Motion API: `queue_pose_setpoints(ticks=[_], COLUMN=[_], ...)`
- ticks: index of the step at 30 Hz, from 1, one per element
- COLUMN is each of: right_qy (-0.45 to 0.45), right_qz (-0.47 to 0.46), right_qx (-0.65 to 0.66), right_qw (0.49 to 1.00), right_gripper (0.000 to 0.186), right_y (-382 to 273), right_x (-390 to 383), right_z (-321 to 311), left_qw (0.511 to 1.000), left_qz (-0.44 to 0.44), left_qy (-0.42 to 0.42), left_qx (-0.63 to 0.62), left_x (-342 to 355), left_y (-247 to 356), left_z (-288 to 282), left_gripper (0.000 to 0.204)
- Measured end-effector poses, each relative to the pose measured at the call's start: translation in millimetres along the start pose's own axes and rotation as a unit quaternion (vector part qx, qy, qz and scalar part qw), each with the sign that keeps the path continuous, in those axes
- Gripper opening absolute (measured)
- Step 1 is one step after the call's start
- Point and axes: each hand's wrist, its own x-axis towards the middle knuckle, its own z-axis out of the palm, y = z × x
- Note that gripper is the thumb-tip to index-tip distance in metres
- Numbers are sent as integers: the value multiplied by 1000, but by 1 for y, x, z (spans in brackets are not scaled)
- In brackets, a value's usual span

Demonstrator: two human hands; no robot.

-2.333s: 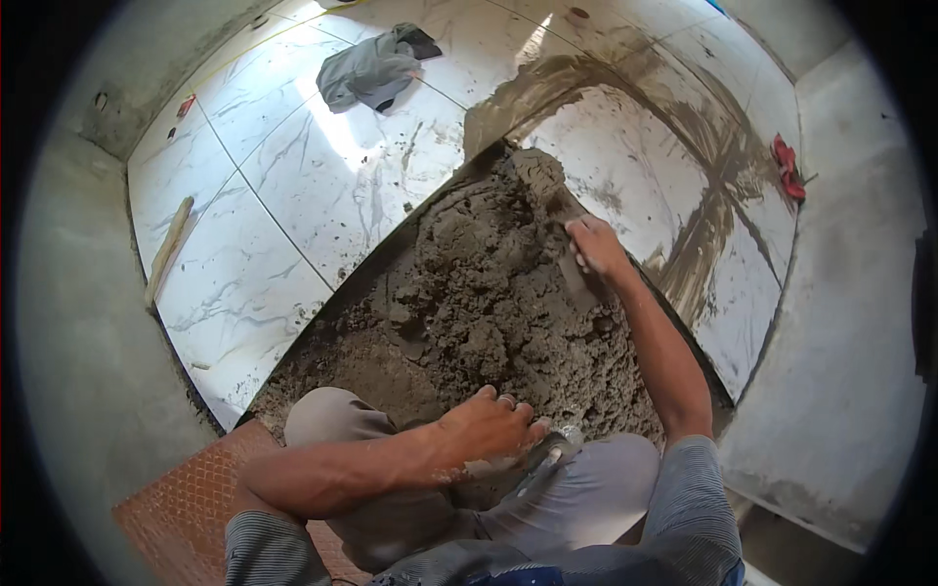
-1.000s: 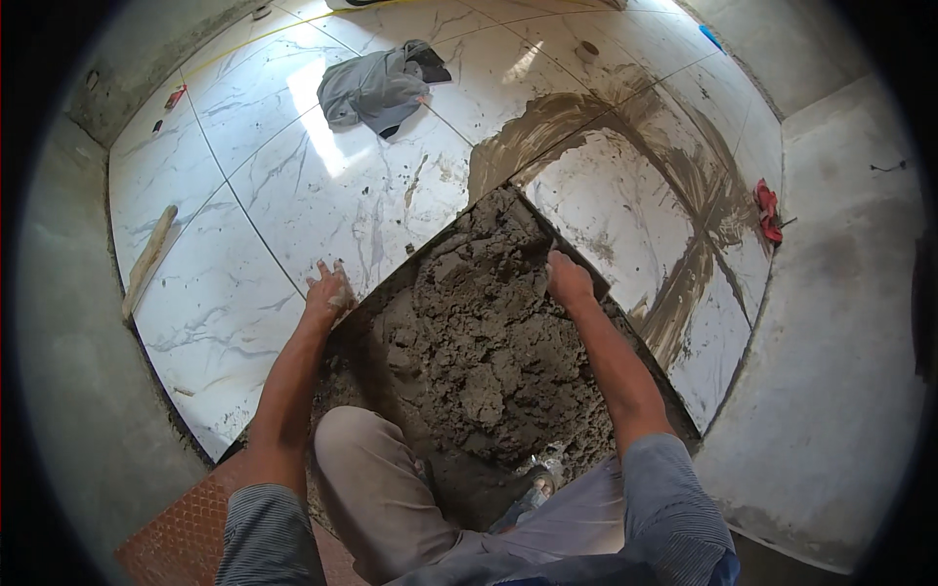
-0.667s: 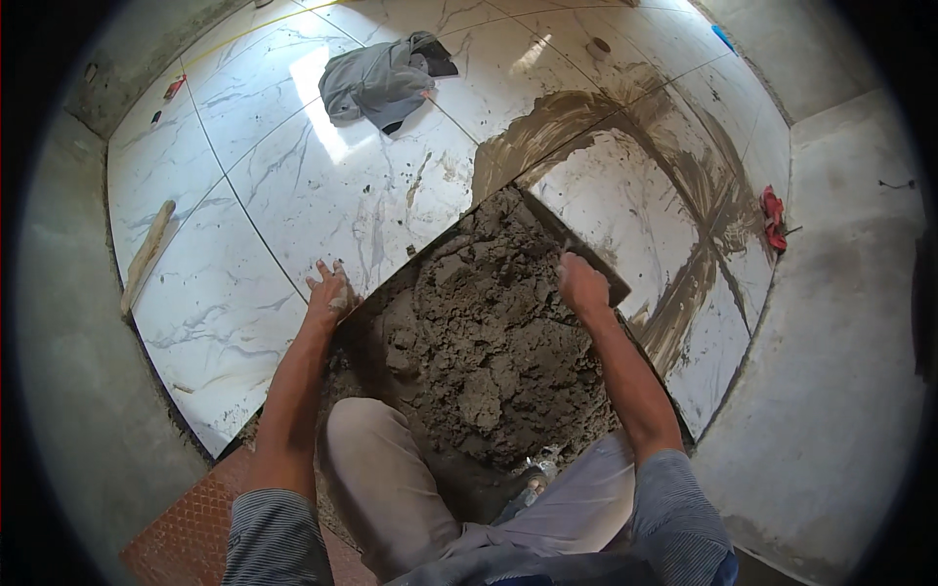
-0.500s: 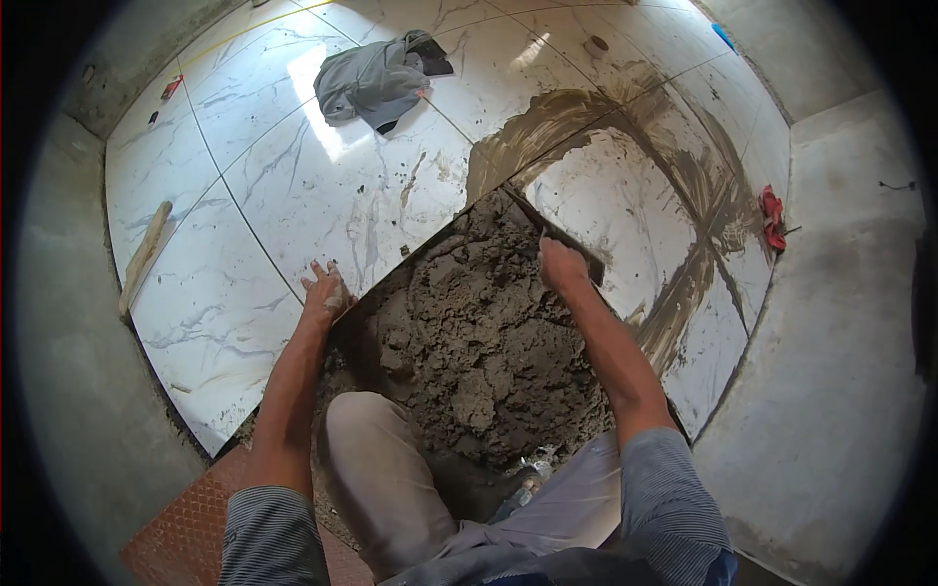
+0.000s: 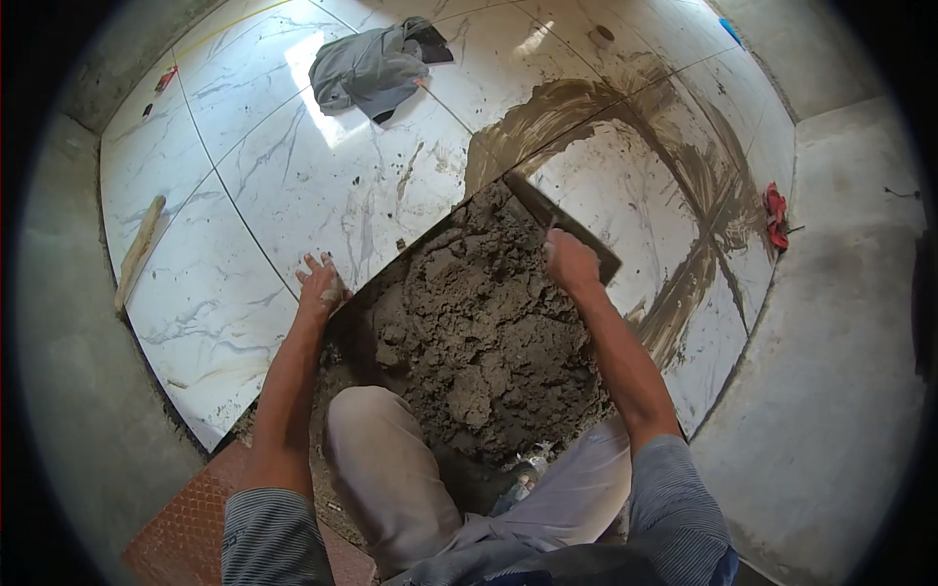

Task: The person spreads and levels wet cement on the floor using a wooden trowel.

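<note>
My right hand (image 5: pixel 572 262) is closed around the handle of a flat rectangular trowel (image 5: pixel 565 223). The trowel's long dark blade lies along the upper right border of the mortar, over the edge of the smeared tile (image 5: pixel 611 190). Beneath and between my arms spreads a bed of lumpy, dark grey-brown wet mortar (image 5: pixel 479 332). On the left, my left hand (image 5: pixel 320 281) rests with fingers spread on a white marble-patterned tile (image 5: pixel 342 210), right by its edge against the mortar. It holds nothing.
A grey cloth (image 5: pixel 366 73) lies on the far tiles. Along the left wall is a wooden stick (image 5: pixel 142 252); a red crumpled object (image 5: pixel 775 215) sits by the right wall. Brown slurry (image 5: pixel 684 166) streaks the right tiles. A reddish textured tile (image 5: pixel 195 518) is at lower left.
The trowel has shifted slightly up and right, and more of its blade now shows over the tile edge. My left hand stays in nearly the same place.
</note>
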Motion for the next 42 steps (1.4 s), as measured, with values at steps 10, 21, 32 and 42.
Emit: queue_pose_setpoints(ticks=[10,21,32,42], right_qy=[25,2,-15,79], right_qz=[-11,6,33,2], right_qx=[6,-29,-31,32], right_qw=[1000,1000,999,996], right_gripper=[20,17,19,18], right_y=[26,69,85,50], right_x=[-31,-42,-108,-79], right_z=[-11,3,7,-9], left_qw=[1000,999,1000,1000], left_qz=[8,8,3,-15], left_qy=[15,-7,-5,7], left_qx=[-15,-37,7,-3], left_x=[1,-3,5,1], left_y=[11,26,12,8], left_z=[-5,-14,-3,-8], left_gripper=[100,100,101,99])
